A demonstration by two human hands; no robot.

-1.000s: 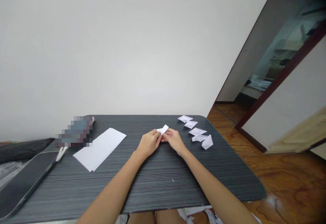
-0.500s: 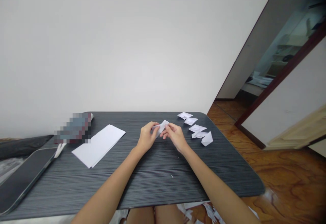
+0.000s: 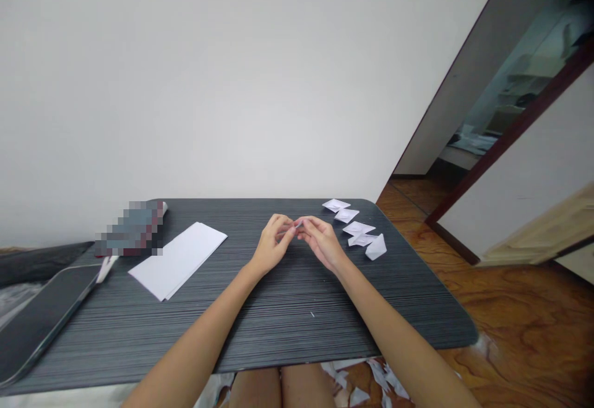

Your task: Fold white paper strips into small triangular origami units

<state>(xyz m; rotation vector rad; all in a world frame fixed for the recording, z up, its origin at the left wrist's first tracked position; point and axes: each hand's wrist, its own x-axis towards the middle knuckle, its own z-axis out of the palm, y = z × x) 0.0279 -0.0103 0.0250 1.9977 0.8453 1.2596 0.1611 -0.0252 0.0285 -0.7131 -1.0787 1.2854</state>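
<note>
Two-handed grip observed
Left hand (image 3: 271,244) and right hand (image 3: 323,242) are pinching a small white folded paper piece (image 3: 297,223) between them

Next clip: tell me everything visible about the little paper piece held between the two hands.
The paper piece is small, white, thin and folded narrow. Only a sliver shows; the rest is hidden. It is pinched between the fingertips of the left hand and the right hand, over the far middle of the dark striped table. Nothing else touches it.
</note>
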